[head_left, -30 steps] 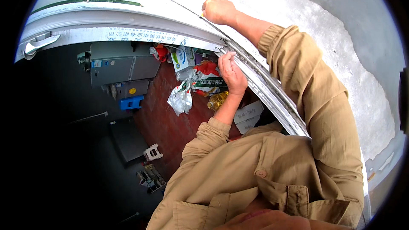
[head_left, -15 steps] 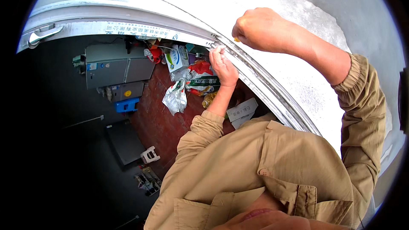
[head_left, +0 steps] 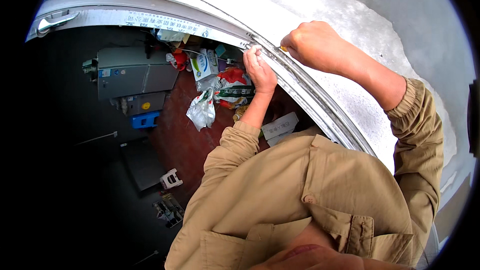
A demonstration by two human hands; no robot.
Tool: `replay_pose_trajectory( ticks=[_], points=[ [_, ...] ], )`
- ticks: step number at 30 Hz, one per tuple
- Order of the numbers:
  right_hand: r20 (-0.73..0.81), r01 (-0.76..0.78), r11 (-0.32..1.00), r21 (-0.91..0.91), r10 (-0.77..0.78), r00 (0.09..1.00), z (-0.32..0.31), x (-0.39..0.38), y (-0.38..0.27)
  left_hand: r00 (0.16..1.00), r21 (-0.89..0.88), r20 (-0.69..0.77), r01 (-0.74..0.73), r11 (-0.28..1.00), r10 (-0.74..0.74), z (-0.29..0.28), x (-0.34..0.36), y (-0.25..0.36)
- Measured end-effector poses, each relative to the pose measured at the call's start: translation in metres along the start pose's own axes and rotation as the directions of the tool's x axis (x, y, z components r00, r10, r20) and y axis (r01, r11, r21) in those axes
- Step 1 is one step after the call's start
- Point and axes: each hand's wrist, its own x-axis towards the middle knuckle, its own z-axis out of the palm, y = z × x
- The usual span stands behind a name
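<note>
A white metal window frame (head_left: 320, 101) with several parallel tracks curves across the view. My left hand (head_left: 261, 74) is closed at its inner edge, the fingertips pressed on the frame near a few small dark slots. Over the outer side of the tracks, my right hand (head_left: 316, 46) makes a fist. A small orange-yellow end (head_left: 283, 48) pokes out of it beside the tracks; the rest of that object is hidden in the fist. On the left, a silver lever handle (head_left: 56, 21) is fixed to a frame rail with blue printing.
Inside, below the frame, are a grey cabinet-like appliance (head_left: 132, 75), a crumpled plastic bag (head_left: 202, 110), a white carton (head_left: 280, 127), a blue stool-like item (head_left: 145, 119) and a white stool (head_left: 171, 179) on a red floor (head_left: 175, 140). Outside lies a pale concrete ledge (head_left: 350, 105).
My right hand has come down and slightly right, bringing the orange-yellow end close to the tracks. My left hand has shifted slightly up and left, still at the frame's edge.
</note>
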Motion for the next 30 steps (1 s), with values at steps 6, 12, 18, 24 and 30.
replay_pose_trajectory(
  ticks=[6, 12, 18, 24, 30],
  points=[
    [-0.22, -0.078, 0.986, 0.15, 0.11, 0.969, 0.045, 0.011, -0.017, 1.0, -0.028, -0.024, 0.019, 0.999, -0.019, 0.007, 0.005, 0.005],
    [-0.209, -0.182, 0.974, 0.137, 0.208, 0.956, 0.064, -0.021, -0.041, 0.999, -0.075, -0.027, 0.019, 0.997, -0.021, 0.002, 0.003, 0.005],
    [-0.297, -0.134, 0.98, 0.15, 0.174, 0.939, 0.065, -0.03, -0.044, 0.997, -0.101, -0.078, 0.01, 0.995, -0.018, 0.002, -0.001, 0.003],
    [-0.288, -0.227, 0.966, 0.124, 0.254, 0.923, 0.062, -0.004, -0.044, 0.997, -0.1, -0.081, 0.007, 0.995, -0.015, 0.006, 0.001, 0.002],
    [-0.251, -0.243, 0.964, 0.11, 0.263, 0.932, 0.046, -0.037, -0.047, 0.996, -0.108, -0.092, 0.007, 0.994, -0.017, 0.003, -0.001, -0.002]
  ],
)
